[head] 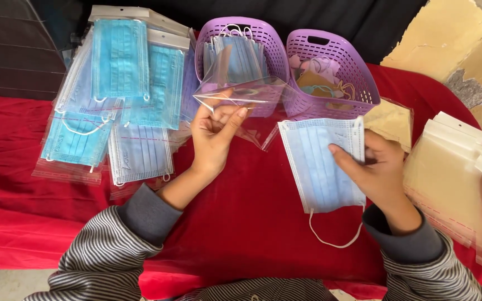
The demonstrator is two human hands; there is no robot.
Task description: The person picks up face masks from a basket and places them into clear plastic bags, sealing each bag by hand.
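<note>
My left hand (pixel 214 135) pinches a clear plastic sleeve (pixel 245 96) at its lower edge and holds it up in front of the baskets. My right hand (pixel 376 168) grips a light blue face mask (pixel 318 167) by its right side, thumb on the front; one white ear loop (pixel 333 237) hangs below it. The mask and the sleeve are apart, the mask to the right and lower. Both arms wear grey striped sleeves.
A pile of bagged blue masks (pixel 121 95) lies at the left on the red cloth (pixel 252 206). Two purple baskets stand behind: one with loose blue masks (pixel 240 39), one with mixed items (pixel 341 56). Stacked empty clear sleeves (pixel 453 167) lie at the right.
</note>
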